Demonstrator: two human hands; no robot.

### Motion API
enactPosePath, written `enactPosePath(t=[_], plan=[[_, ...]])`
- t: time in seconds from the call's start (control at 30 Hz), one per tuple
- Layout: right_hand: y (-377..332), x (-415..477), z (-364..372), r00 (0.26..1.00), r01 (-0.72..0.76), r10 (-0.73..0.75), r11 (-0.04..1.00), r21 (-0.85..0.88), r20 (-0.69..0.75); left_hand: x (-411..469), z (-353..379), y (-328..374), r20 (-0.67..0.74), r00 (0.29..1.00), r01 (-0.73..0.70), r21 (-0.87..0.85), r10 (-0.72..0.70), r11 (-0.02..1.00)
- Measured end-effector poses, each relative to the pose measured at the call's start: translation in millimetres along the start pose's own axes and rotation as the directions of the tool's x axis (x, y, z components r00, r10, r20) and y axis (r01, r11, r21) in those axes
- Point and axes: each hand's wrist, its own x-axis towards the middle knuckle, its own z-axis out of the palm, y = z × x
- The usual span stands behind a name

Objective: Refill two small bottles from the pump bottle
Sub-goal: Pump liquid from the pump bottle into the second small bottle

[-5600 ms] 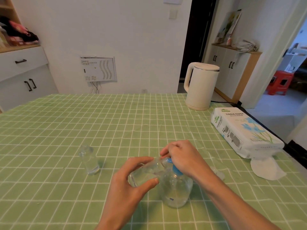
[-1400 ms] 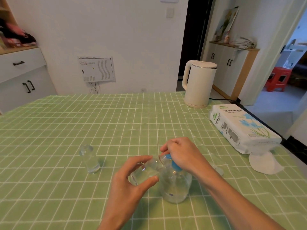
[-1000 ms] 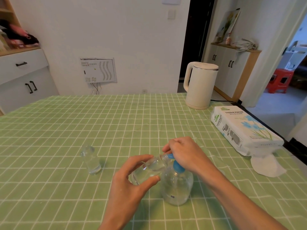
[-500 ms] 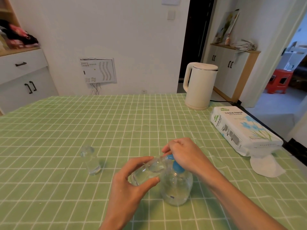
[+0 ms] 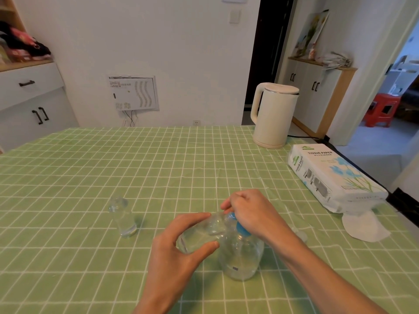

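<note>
The left hand [image 5: 176, 252] grips a small bottle [image 5: 199, 234] of clear plastic, thumb on the near side and fingers curled over the far side. The bottle is held off the surface and tilted, with its neck pointing up and right toward the top of the pump bottle [image 5: 241, 257]. A little clear liquid shows inside it.

The pump bottle stands upright on the surface [image 5: 181, 166], which is covered by a green checked cloth. It is just right of the left hand and close to the near edge. The right hand [image 5: 251, 214] sits on top of it with fingers curled down around the blue pump head [image 5: 240, 228], most of which is hidden under the palm. The small bottle's mouth meets the hand at the pump's spout; whether it touches the spout cannot be made out.

The other small bottle [image 5: 122, 218] stands upright by itself, well to the left of both hands.

A white kettle [image 5: 274, 116] stands at the far right corner. A pack of tissue paper [image 5: 333, 177] lies along the right edge, with a loose tissue [image 5: 365, 227] at its near end.
</note>
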Motion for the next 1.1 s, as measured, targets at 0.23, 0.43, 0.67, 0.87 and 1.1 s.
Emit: enactPosePath(t=[0.23,0.43,0.67,0.87,1.1], plan=[[-4.7,-1.5,-5.4,1.000,-0.011,0.011,1.000,0.008,-0.016,-2.8,-3.7,1.9,-0.017,1.000,-0.019,0.057,0.020,0.998],[-4.9,0.5,-6.7,1.000,-0.005,0.006,1.000,-0.012,0.004,-1.9,-3.5,0.8,-0.012,0.999,-0.032,0.062,0.033,0.998],[-1.2,-0.6,-0.2,1.000,-0.004,0.004,1.000,0.027,0.008,-1.1,-2.5,0.3,-0.024,0.999,-0.028,0.020,0.028,0.999],[-0.7,-2.1,-1.2,1.000,-0.004,0.004,1.000,0.023,-0.001,-3.6,-1.2,0.1,-0.014,0.999,-0.041,0.022,0.041,0.999],[-4.2,0.8,-7.9,1.000,0.015,-0.015,1.000,0.026,-0.005,-3.0,-4.3,1.7,-0.025,0.999,-0.043,0.019,0.044,0.999]])
